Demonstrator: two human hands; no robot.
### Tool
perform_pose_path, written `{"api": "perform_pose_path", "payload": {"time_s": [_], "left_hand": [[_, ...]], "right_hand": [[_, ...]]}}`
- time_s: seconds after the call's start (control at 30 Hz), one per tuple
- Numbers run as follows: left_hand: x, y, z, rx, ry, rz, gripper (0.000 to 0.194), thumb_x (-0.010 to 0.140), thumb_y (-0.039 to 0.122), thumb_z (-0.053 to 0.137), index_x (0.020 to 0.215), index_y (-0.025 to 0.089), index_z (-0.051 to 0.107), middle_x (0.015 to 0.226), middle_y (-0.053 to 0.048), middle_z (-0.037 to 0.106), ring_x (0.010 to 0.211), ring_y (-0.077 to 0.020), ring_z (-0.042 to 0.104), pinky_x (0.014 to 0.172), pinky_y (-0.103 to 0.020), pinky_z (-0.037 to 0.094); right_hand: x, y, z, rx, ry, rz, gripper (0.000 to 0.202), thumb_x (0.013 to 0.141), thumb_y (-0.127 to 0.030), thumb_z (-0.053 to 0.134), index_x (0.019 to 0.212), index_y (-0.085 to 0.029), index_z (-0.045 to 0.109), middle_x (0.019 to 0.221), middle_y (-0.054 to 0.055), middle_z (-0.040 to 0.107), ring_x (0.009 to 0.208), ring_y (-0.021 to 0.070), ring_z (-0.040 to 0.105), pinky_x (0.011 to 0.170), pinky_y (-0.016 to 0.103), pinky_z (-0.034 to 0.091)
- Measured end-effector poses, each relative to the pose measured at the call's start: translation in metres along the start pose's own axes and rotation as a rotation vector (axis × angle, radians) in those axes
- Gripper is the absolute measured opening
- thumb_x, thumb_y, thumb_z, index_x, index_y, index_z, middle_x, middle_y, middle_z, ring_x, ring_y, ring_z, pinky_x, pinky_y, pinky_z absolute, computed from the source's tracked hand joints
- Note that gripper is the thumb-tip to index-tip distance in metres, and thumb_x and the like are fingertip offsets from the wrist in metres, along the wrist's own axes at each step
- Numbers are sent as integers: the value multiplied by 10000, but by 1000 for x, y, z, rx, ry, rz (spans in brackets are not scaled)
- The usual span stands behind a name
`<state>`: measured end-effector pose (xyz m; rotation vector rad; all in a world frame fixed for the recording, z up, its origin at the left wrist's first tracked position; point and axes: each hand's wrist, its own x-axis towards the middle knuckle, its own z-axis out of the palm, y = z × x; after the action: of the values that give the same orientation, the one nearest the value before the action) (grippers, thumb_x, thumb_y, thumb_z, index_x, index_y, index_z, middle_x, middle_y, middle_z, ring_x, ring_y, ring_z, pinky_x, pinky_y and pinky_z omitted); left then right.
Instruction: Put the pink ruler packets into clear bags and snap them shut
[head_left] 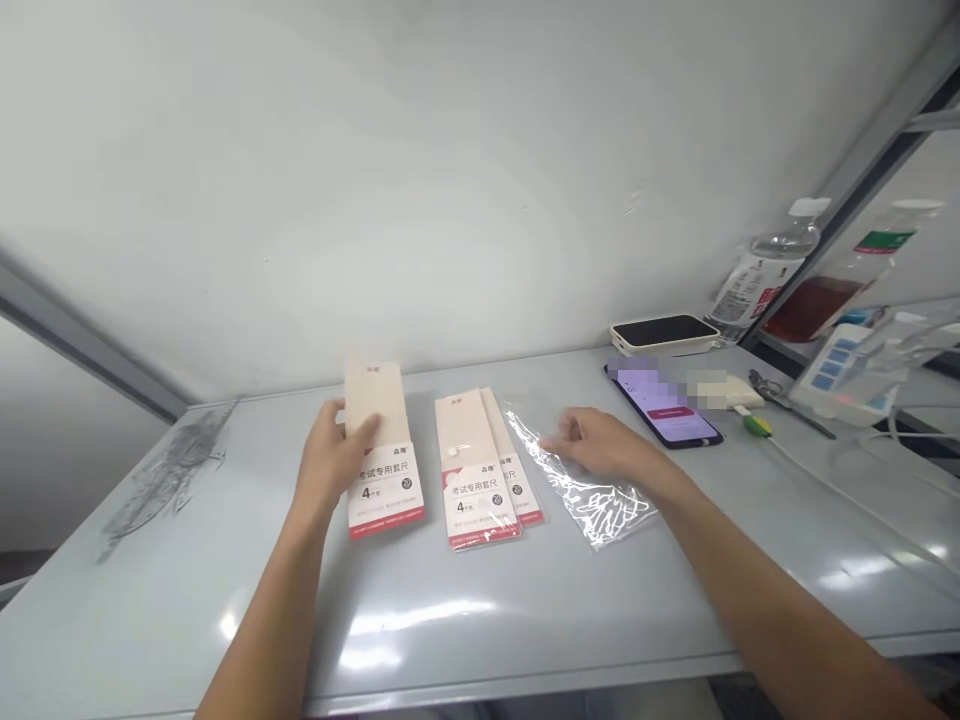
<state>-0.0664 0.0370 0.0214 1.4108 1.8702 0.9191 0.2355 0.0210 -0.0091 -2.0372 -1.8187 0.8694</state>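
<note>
My left hand (341,455) grips a ruler set card (379,410), cream above with a white and red label below, raised slightly off the table. Two similar ruler set packs (469,440) lie overlapping to its right, in clear sleeves. Beyond them a clear plastic sleeve (592,500) lies flat and shines with reflections. Over its upper part hovers my right hand (592,440), fingers bent and the index finger pointing left. The right fingers are a little blurred; whether they touch the sleeve is hard to make out, and nothing shows in them.
A lit phone (667,405) lies right of my right hand, with a white-cased phone (664,333) behind it. Two bottles, one clear (772,265) and one holding red-brown liquid (817,295), stand at the right. A white cable (825,490) trails there. Dark netting (172,465) lies left.
</note>
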Motion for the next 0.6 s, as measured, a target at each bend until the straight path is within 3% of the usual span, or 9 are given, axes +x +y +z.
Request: {"api": "perform_pose_path", "payload": {"time_s": [0.13, 0.3, 0.5, 0.6], "left_hand": [[-5, 6, 0, -373, -100, 36, 509, 729, 476, 548, 1146, 247, 364, 672, 16, 615, 501, -157, 595, 438, -266, 465], [-23, 19, 13, -579, -317, 59, 505, 762, 435, 536, 1202, 240, 379, 682, -10, 632, 452, -135, 569, 407, -249, 446], [-61, 27, 50, -682, -792, 93, 443, 790, 416, 517, 1168, 197, 448, 806, -70, 658, 584, -173, 623, 477, -271, 486], [-72, 29, 62, -671, -788, 129, 411, 809, 422, 489, 1153, 202, 447, 879, -75, 650, 622, -156, 623, 515, -257, 495]], "right_hand": [[-11, -16, -3, 390, 29, -79, 288, 763, -479, 475, 779, -193, 511, 573, 0, 571, 484, 151, 573, 407, 227, 359], [-22, -33, 8, 537, 90, -147, 273, 771, -416, 485, 839, -169, 579, 495, -14, 543, 457, 147, 567, 430, 233, 384], [-29, -47, 32, 756, 17, -274, 187, 716, -256, 545, 870, -159, 585, 699, 19, 640, 542, 147, 596, 504, 258, 461], [-33, -50, 35, 821, -29, -378, 144, 691, -223, 576, 811, -151, 609, 743, 31, 655, 652, 171, 606, 566, 272, 484]]}}
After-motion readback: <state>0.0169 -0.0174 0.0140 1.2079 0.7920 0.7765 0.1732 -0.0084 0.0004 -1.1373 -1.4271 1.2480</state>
